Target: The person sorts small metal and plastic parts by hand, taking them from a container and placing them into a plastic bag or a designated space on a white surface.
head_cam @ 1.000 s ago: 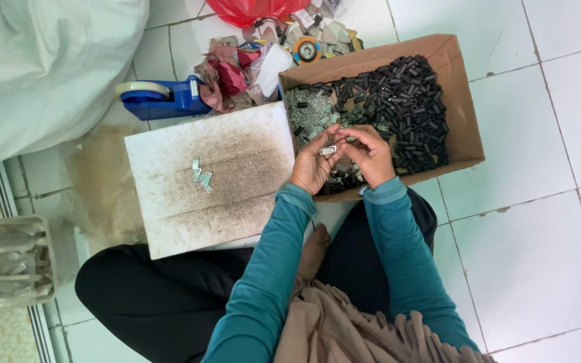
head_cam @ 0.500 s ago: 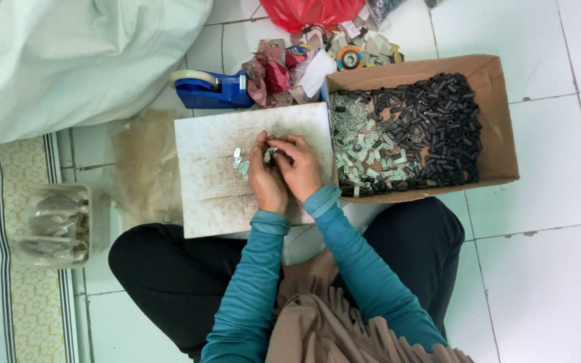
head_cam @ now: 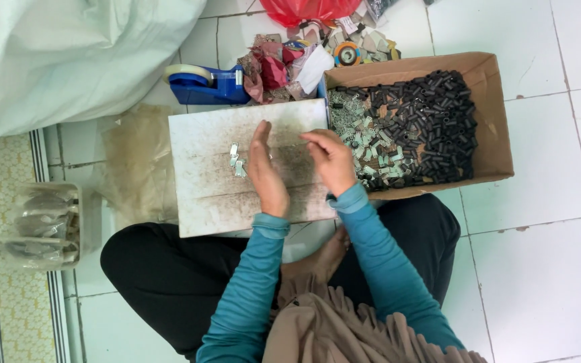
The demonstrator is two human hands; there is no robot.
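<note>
At the far left a clear plastic container [head_cam: 40, 225] stands on the floor beside a patterned mat [head_cam: 8, 269], with a big pale sack [head_cam: 68, 57] above it. Next comes a blue tape dispenser [head_cam: 206, 84] on the white tiles, just above a stained white board [head_cam: 203, 195] that lies in front of the seated person. A small cluster of silvery metal pieces [head_cam: 236, 160] rests on the board. The left hand [head_cam: 265, 171] stands edge-on just right of that cluster, fingers straight and together, its grip open and holding nothing. The right hand [head_cam: 331, 161] hovers over the board's right edge, fingers loosely curled; whether its grip pinches a piece I cannot tell. Right of it sits a cardboard box [head_cam: 495, 128] filled with short black tubes [head_cam: 432, 117] and more pale metal bits [head_cam: 364, 144]. Crumpled scraps [head_cam: 284, 64] lie above the board.
</note>
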